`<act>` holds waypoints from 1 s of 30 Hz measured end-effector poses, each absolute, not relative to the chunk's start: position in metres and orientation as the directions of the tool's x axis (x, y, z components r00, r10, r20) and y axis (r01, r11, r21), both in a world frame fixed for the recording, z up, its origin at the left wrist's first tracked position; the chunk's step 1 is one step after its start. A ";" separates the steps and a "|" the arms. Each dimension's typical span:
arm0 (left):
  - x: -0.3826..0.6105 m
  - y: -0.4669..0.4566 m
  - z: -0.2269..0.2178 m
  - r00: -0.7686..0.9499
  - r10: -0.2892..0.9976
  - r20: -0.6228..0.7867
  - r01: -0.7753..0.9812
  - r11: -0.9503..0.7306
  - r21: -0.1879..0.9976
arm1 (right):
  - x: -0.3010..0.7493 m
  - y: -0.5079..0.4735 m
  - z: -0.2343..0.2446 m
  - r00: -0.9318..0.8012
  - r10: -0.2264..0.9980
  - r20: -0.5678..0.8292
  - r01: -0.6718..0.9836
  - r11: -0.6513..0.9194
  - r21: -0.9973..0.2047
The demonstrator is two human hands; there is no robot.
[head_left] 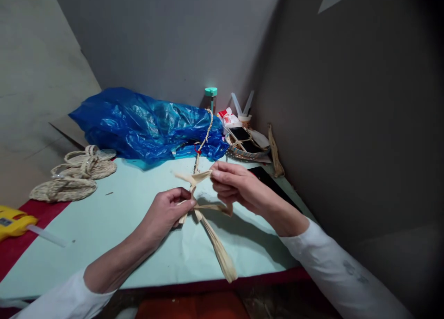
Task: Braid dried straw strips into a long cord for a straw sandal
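Observation:
A braided cord of dry, straw-coloured husk strips [208,133] runs down from the blue plastic bag towards me, with a red tie partway along it. My left hand [171,208] pinches the lower end of the braid between thumb and fingers. Just above and to the right, my right hand [232,182] grips the end of one loose husk strip [201,176] and holds it out taut. Another strip bends below my right hand. A long, wider strip [218,249] hangs loose from the braid towards the table's front edge.
A blue plastic bag [149,125] lies at the back. Woven coiled pieces [64,189] and a yellow glue gun [14,222] are at left. A green-lidded jar [211,92], a basket with a phone [240,134] and a dark flat object [274,187] stand along the right.

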State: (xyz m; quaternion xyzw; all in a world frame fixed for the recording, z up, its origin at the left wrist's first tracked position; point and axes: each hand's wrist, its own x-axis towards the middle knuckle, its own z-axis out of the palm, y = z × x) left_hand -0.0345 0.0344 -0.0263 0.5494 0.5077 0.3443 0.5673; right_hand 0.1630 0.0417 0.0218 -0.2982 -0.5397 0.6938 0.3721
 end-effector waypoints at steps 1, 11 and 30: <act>-0.035 0.034 -0.027 0.253 0.947 -0.199 0.173 0.158 0.972 | 0.168 0.037 0.029 -0.493 0.870 0.021 -0.180 -0.079 -0.981; -0.040 0.032 -0.025 0.275 0.938 -0.211 0.085 0.195 0.977 | 0.264 0.023 0.079 0.311 0.710 0.632 0.854 0.083 -0.513; -0.038 0.032 -0.026 0.336 0.916 -0.221 -0.101 0.269 0.958 | 0.139 0.051 0.004 -0.350 0.893 0.284 0.202 0.367 -0.908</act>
